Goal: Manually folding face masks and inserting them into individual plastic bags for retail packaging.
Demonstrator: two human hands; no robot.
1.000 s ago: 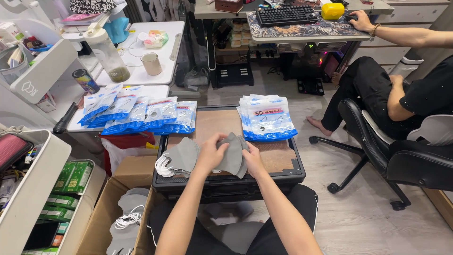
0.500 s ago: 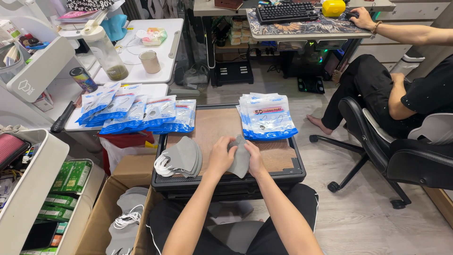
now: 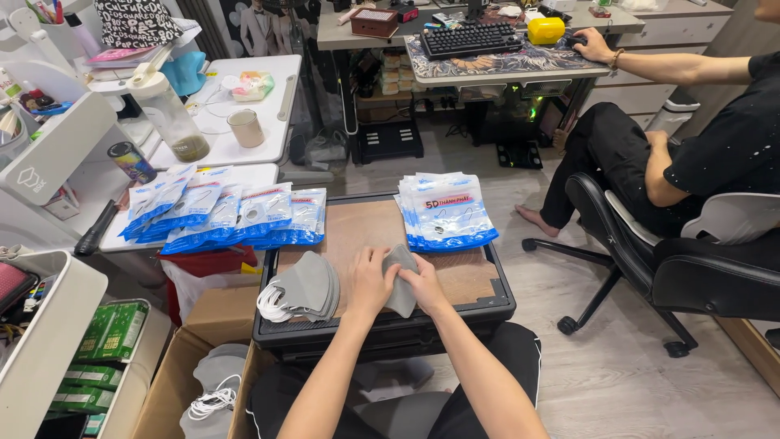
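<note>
My left hand [image 3: 370,280] and my right hand [image 3: 422,284] together hold a folded grey face mask [image 3: 401,278] over the brown top of a black storage box [image 3: 484,280]. A fanned stack of grey masks [image 3: 305,286] with white ear loops lies on the box just left of my left hand. A pile of sealed blue-and-white mask packets [image 3: 445,210] rests at the box's far right corner. A row of overlapping blue-and-white packets [image 3: 221,215] lies at the far left, partly on a white side table.
A cardboard box [image 3: 203,382] of loose grey masks stands at my lower left, beside a white shelf with green boxes [image 3: 101,345]. Another person [image 3: 682,154] sits in a black office chair [image 3: 691,268] at the right, hand on a desk with a keyboard [image 3: 474,38].
A second ago both hands spread a grey mask flat near the stack. Since then they have shifted right and folded it into a narrow shape between them.
</note>
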